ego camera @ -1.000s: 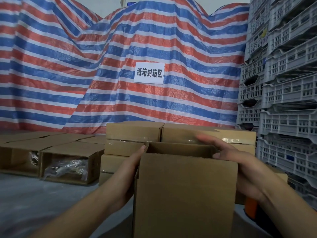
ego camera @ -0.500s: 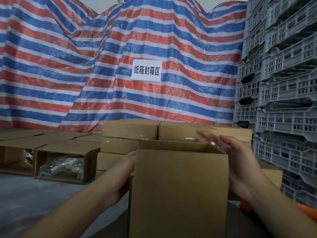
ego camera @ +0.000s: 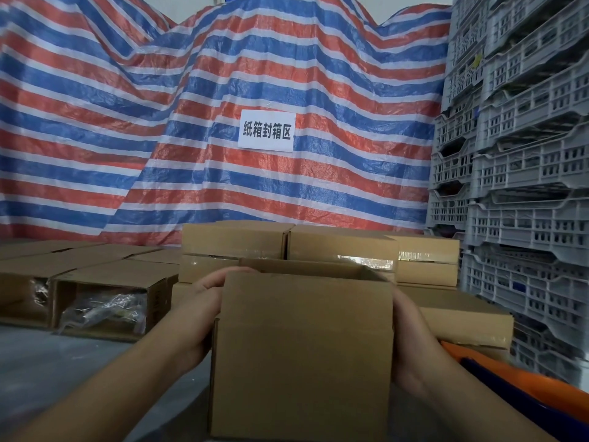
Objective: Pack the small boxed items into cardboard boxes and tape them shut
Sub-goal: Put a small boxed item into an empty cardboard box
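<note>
Open-topped cardboard box (ego camera: 301, 352) sits nearest, centre frame, w/ its plain front face toward the camera and top flaps not closed; inside can't be seen. Left hand (ego camera: 199, 317) grips its left side, thumb lying along the top left edge, fingers hidden behind the box. Right hand (ego camera: 411, 339) is pressed against the right side, mostly hidden by the box wall, so how its fingers lie can't be told. Box rests on a grey surface (ego camera: 63, 371).

Just right of the right forearm, an orange and dark blue object (ego camera: 516, 381), partly cut off by the frame edge.

Further back, left: open cartons (ego camera: 105, 295) lying on their sides, clear plastic-bagged items (ego camera: 105, 309) showing inside. Behind the held box: stack of taped boxes (ego camera: 318, 247), tape shining on the seams.

Right edge: grey plastic crates (ego camera: 522, 154) stacked high. Farthest: red, white and blue striped tarp (ego camera: 159, 122) w/ a white printed sign (ego camera: 266, 130) on it.
</note>
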